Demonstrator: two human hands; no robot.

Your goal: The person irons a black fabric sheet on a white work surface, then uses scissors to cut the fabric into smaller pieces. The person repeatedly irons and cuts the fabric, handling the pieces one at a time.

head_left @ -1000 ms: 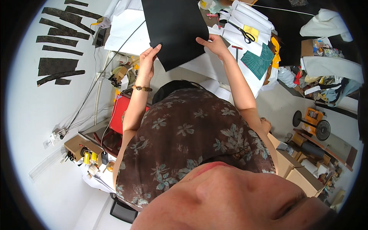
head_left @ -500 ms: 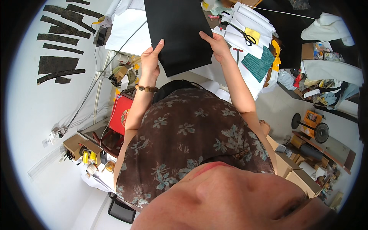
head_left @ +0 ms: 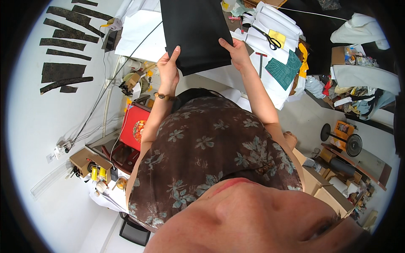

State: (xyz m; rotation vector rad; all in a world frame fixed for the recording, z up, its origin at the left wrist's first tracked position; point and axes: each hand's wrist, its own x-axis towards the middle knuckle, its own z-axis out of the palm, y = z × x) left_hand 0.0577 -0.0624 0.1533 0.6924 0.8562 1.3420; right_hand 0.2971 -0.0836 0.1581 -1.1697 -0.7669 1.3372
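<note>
A smooth black sheet (head_left: 196,33) spans the space between my two hands, its far end running out of the picture at the top. My left hand (head_left: 168,67) grips its left edge, thumb on the upper face and fingers behind. On the opposite edge my right hand (head_left: 237,53) pinches it the same way. The near edge hangs over toward my body, and the sheet looks slightly bent there. Whether it is leather or another material I cannot tell.
Beyond my right hand lie black scissors (head_left: 272,41), a green cutting mat (head_left: 283,69) and white paper rolls (head_left: 274,19). White sheets (head_left: 141,38) cover the table at the left. A red chair (head_left: 134,126) stands below my left forearm. Dark strips (head_left: 63,71) hang on the left wall.
The sheet's near edge has moved up and away from my body and now curves more. My left hand has shifted slightly right; both hands keep their hold.
</note>
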